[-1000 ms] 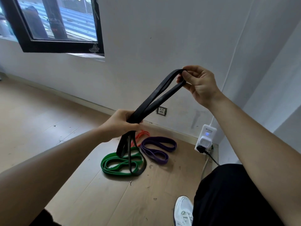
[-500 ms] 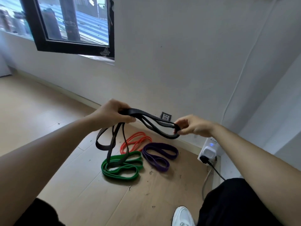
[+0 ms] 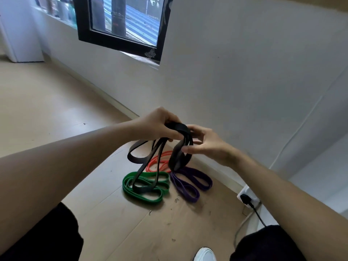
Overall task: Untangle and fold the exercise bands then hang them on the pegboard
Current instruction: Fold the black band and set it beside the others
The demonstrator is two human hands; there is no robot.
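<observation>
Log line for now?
left hand: grips black rubber exercise band | right hand: holds its loop | floor: green band, orange band, purple band

Floor (image 3: 56, 110): pale wood planks, running to the wall.
Green band (image 3: 143, 199): lies coiled in flat loops.
Orange band (image 3: 150, 167): just behind the green.
Purple band (image 3: 192, 199): beside the green, nearer the wall.
Scraps (image 3: 176, 200): small bits scattered nearby.
White shoe (image 3: 204, 255): at the near edge.

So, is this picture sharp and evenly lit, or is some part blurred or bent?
Head view: motion smears the right hand, so its grip on the black band is hard to read; the left hand is sharper. Head view again: the wide lens bends the wall and window; light is soft, without glare.
</observation>
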